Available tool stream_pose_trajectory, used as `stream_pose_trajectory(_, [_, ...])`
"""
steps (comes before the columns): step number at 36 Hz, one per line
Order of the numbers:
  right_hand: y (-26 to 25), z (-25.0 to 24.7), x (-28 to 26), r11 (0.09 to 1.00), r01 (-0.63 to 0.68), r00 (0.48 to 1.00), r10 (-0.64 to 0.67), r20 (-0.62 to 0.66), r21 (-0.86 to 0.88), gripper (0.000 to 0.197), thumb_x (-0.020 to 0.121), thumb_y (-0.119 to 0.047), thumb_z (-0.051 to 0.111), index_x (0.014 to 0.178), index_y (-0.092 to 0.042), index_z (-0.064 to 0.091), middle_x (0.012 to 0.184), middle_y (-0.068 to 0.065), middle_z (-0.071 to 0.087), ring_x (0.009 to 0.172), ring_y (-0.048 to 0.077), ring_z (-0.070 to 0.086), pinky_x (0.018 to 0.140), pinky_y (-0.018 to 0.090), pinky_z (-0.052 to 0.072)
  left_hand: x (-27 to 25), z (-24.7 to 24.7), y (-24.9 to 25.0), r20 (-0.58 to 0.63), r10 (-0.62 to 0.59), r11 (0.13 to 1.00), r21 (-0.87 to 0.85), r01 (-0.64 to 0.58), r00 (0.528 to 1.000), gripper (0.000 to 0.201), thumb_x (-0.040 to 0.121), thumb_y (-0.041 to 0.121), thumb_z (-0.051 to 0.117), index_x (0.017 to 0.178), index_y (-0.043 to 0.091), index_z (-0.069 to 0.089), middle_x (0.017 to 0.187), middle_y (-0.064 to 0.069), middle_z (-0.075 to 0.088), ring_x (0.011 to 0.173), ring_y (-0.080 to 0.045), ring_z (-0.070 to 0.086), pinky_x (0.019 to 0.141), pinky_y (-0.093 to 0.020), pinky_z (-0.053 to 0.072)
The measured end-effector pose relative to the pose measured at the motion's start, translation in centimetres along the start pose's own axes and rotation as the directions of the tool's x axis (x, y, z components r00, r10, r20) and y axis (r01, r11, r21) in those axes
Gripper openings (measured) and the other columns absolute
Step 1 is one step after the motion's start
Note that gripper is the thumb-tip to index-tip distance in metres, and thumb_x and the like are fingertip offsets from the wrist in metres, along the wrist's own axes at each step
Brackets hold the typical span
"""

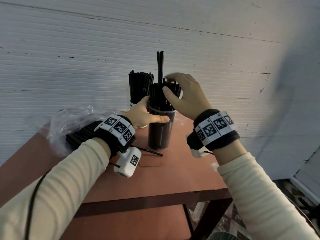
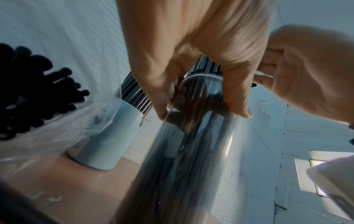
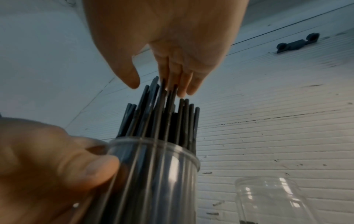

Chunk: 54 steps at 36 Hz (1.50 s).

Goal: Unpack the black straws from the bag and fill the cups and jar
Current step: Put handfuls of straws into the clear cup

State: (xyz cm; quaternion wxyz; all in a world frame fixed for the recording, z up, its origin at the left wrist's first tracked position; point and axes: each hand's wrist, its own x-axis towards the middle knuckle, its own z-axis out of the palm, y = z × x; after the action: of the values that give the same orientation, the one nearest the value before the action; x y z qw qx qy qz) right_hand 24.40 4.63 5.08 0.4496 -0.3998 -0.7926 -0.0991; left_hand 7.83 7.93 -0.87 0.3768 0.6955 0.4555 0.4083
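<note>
- On the counter (image 1: pixel 181 172), left hand (image 1: pixel 145 115) grip wraps clear cup (image 1: pixel 161 130) of black straws (image 1: pixel 161 96).
- Right hand (image 1: pixel 183 96) spread, fingers (image 3: pixel 184 81) touching straw tops.
- 11 o'clock: white cup (image 2: pixel 107 136), full.
- 9 o'clock: bag (image 1: pixel 72 122).
- 3 o'clock: jar (image 3: pixel 272 200).

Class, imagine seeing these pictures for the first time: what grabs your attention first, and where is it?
The clear cup packed with black straws, mid-table, gripped by the left hand while the right hand presses on the straw tops. Behind it stands a white cup of straws; the plastic bag lies left.
</note>
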Motion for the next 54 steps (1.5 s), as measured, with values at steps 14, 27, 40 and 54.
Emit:
stream_pose_trajectory(14, [-0.1,0.5,-0.2,0.997,0.068,0.995,-0.071,0.074,0.044,0.025,0.095,-0.023,0.049,0.11,-0.011,0.066,0.107,-0.001,0.065,0.1,0.012,0.059,0.091,0.029,0.048,0.1,-0.1,-0.1,-0.001,0.001,1.0,0.007,-0.001,1.0,0.08,0.066,0.025,0.089,0.134,0.016,0.047,0.12,0.005,0.064,0.114,-0.009,0.058,0.105,-0.031,0.043])
stream_pose_trajectory(27, [-0.9,0.4,3.9,0.991,0.131,0.985,-0.134,0.106,0.035,0.045,0.096,-0.018,0.047,0.139,-0.006,0.045,0.144,0.008,0.043,0.132,0.017,0.043,0.106,0.015,0.029,-0.1,-0.1,0.0,-0.012,0.008,0.999,0.041,-0.007,1.0,0.096,0.053,0.045,0.09,0.136,0.02,0.048,0.124,0.007,0.063,0.119,-0.012,0.056,0.109,-0.038,0.04])
stream_pose_trajectory(40, [-0.6,0.7,-0.2,0.999,0.024,0.991,-0.028,0.128,0.03,0.045,0.099,-0.027,0.044,0.143,-0.017,0.044,0.151,-0.003,0.039,0.138,0.01,0.035,0.115,0.022,0.025,-0.9,0.4,0.3,-0.02,0.008,0.999,-0.032,-0.009,1.0,0.106,0.04,0.061,0.087,0.132,0.023,0.049,0.121,0.008,0.065,0.118,-0.011,0.058,0.108,-0.04,0.043])
stream_pose_trajectory(54, [0.4,0.0,-0.4,0.997,-0.012,0.972,0.028,0.235,-0.071,0.04,0.099,-0.028,0.045,0.136,-0.013,0.052,0.137,0.002,0.054,0.13,0.018,0.045,0.108,0.022,0.03,0.0,1.1,0.2,-0.077,-0.016,1.0,-0.014,0.015,0.997,0.094,0.063,0.041,0.088,0.141,0.018,0.041,0.131,0.003,0.058,0.125,-0.015,0.051,0.112,-0.039,0.037])
